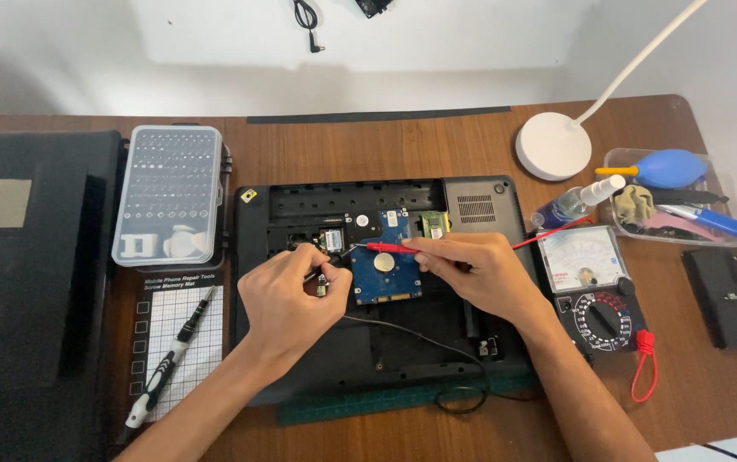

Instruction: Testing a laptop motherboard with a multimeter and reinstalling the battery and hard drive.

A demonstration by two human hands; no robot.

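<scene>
wooden desk (368, 145) by white wall; right hand (471, 269) grips red probe (394, 248), left hand (287, 299) pinches black probe (321, 275).

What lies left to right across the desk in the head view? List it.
Black case → clear bit box → screwdriver → left hand → blue circuit board → right hand → multimeter → clear tray

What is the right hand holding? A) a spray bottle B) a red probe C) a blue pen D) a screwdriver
B: the right hand pinches a red probe over the open laptop, while the screwdriver lies on the mat.
</scene>
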